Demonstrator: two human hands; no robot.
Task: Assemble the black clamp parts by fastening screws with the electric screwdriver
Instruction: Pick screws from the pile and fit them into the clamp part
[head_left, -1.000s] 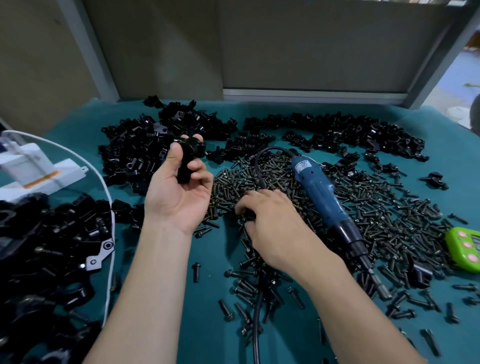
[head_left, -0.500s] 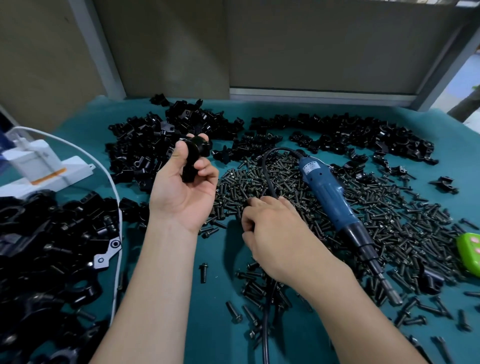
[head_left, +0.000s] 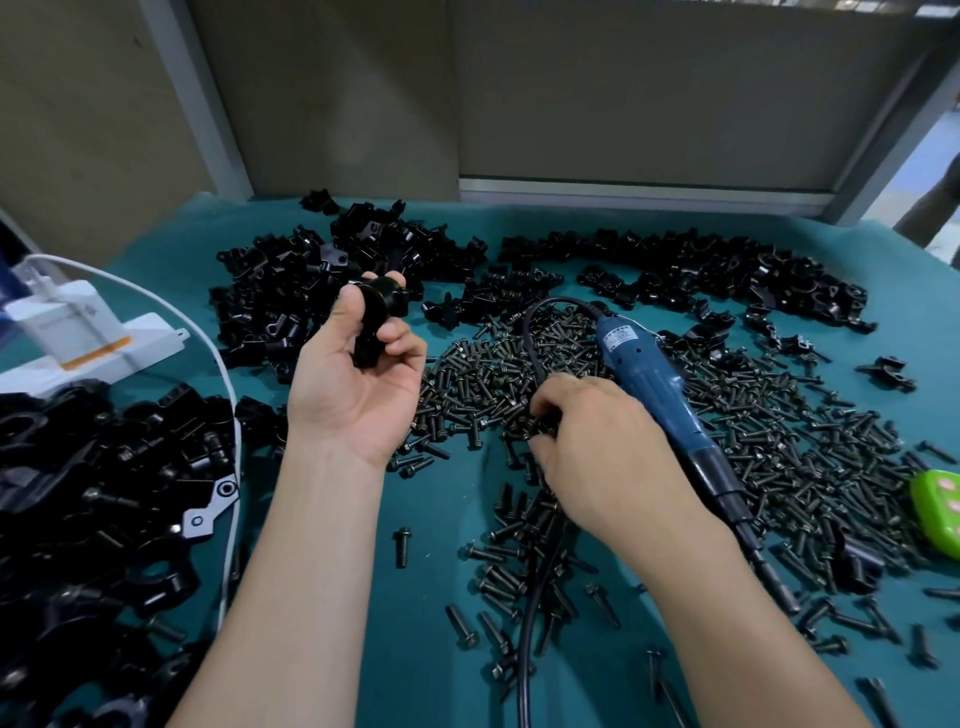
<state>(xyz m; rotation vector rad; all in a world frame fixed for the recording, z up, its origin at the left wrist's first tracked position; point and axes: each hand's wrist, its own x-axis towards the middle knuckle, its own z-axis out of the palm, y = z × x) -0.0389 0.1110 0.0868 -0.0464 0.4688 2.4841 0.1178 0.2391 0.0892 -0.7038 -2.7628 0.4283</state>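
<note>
The person is holding the left hand up over the worktop, with the palm turned toward the face, and it is gripping one black clamp part. The thumb is pressing on the left side of the part and the curled fingers are closing on its right side. The part is therefore standing between them, with its rounded top rising above the fingertips.

The right hand is staying low, back side up, and its fingers are bending down into the heap of screws. The fingertips are hidden among the screws, so I cannot tell if they are pinching one or only touching the heap.

The electric screwdriver is lying loose on the screws, just beside the right hand on its outer side, with its tip pointing toward the person. Its black cord is looping out from the far end, passing under the right hand and running toward the near edge.

A far pile of clamps is lying behind the left hand, and a near pile of clamps is lying at the left side.
</note>
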